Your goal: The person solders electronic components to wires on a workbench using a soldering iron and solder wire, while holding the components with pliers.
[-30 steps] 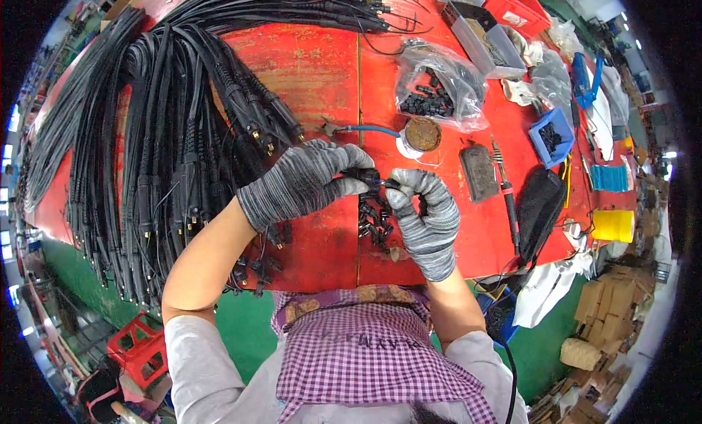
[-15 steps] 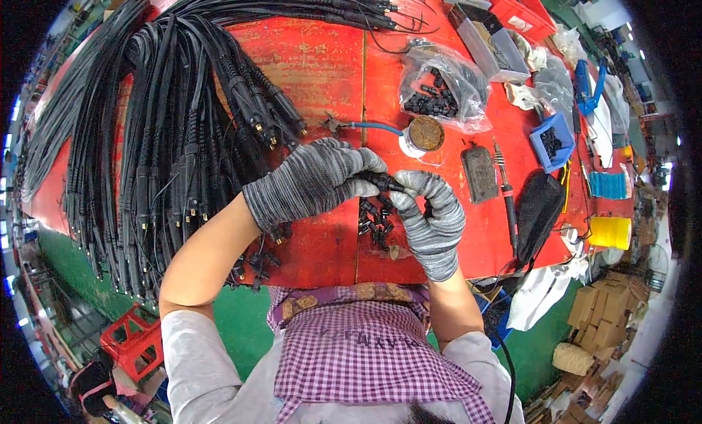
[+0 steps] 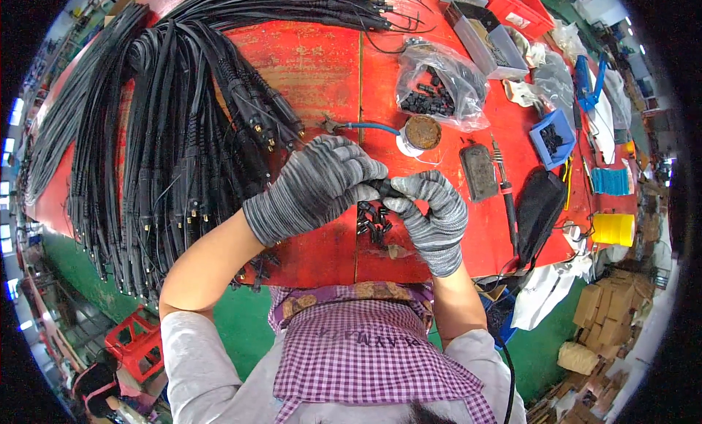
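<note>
Both my hands wear grey striped knit gloves and meet above the red table [image 3: 322, 259]. Between their fingertips is a black cable connector [image 3: 381, 187]. My left hand [image 3: 313, 186] is closed on its left end, with the fingers curled over it. My right hand [image 3: 433, 218] pinches its right end between thumb and fingers. The gloves hide much of the connector. Just below it lie several small black plastic pieces [image 3: 374, 224]. A thick bundle of black cables [image 3: 139, 161] with brass-tipped plugs spreads over the table at left, beside my left forearm.
Beyond my hands lie blue-handled cutters [image 3: 369, 126], a tin of brown paste [image 3: 424, 134] and a clear bag of black parts [image 3: 431, 101]. At right are a grey block [image 3: 479, 173], a soldering iron [image 3: 507, 201], a black pouch [image 3: 540, 208], a blue bin [image 3: 552, 142] and a yellow spool [image 3: 613, 229].
The grip has shifted slightly: my hands sit a little closer together around the connector, and my left hand has turned slightly. Things on the table have stayed in place.
</note>
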A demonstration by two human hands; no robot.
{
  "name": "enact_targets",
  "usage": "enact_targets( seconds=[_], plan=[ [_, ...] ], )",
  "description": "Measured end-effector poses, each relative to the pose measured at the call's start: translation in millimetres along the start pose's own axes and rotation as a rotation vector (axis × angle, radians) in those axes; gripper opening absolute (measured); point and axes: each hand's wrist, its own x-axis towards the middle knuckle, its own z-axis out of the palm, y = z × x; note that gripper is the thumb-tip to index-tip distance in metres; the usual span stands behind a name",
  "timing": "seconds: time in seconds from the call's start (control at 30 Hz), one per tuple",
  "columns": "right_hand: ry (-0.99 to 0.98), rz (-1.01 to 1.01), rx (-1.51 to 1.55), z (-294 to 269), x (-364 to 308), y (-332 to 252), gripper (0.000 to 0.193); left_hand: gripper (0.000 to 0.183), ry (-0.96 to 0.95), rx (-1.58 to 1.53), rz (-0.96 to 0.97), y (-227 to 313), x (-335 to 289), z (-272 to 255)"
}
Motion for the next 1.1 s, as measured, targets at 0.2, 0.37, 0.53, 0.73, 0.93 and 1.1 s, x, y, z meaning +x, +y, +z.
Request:
enact_targets(
  seconds=[0.2, 0.37, 0.53, 0.73, 0.93, 1.1],
  plan=[
    [0.006, -0.013, 0.033, 4, -3, 3, 0.026, 0.038, 0.204, 0.080, 0.144, 9, -4, 4],
    [-0.040, -0.058, -0.002, 6, 0, 2, 0.026, 0.031, -0.059, -0.085, -0.054, 7, -12, -13],
    [-0.030, 0.029, 0.045, 8, -3, 2, 0.024, 0.030, 0.086, 0.292, 0.021, 14, -13, -6],
    [-0.032, 0.020, 0.055, 12, -3, -1, 0.023, 0.028, 0.104, 0.080, -0.042, 12, -22, -5],
    [-0.060, 0.024, 0.043, 16, -4, -5, 0.023, 0.021, 0.026, 0.221, -0.050, 9, -26, -4],
    [-0.021, 0.074, 0.082, 20, -8, -2, 0.024, 0.022, 0.268, 0.462, 0.078, 14, -25, -1]
  ],
)
